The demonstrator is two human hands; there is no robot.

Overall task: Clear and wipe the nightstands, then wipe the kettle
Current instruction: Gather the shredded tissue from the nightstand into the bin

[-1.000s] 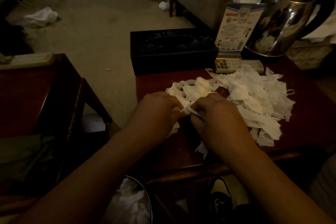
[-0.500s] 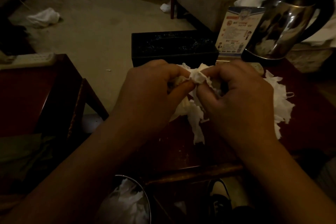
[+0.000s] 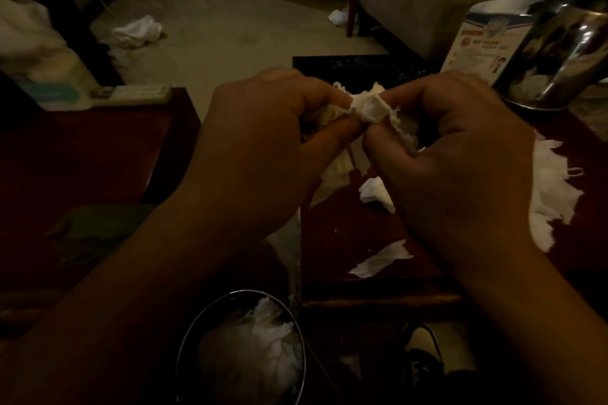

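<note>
Both hands met above the dark red wooden nightstand (image 3: 368, 240), raised over its left edge. The left hand (image 3: 260, 141) and the right hand (image 3: 454, 154) each had fingers and thumb curled and pinching the same wad of crumpled white tissue paper (image 3: 368, 108), which bridged the gap between them. The wad looked twisted and bunched at the pinch, with ragged torn strips hanging down from it towards the tabletop.

More torn white tissue scraps (image 3: 552, 194) lay heaped along the nightstand's right side, partly hidden behind the right wrist. One small crumpled piece (image 3: 375, 192) sat near the middle of the top, and a flat torn strip (image 3: 381, 260) lay close to the front edge.

At the far right corner stood the shiny stainless-steel kettle (image 3: 559, 52), its curved side reflecting the room, with a printed white and blue card (image 3: 477, 46) just beside it on its left. A black rectangular tissue box (image 3: 355, 66) sat at the far edge, behind the hands.

Below the front left corner, on the floor, a round metal-rimmed bin (image 3: 243, 355) held white tissue.
</note>
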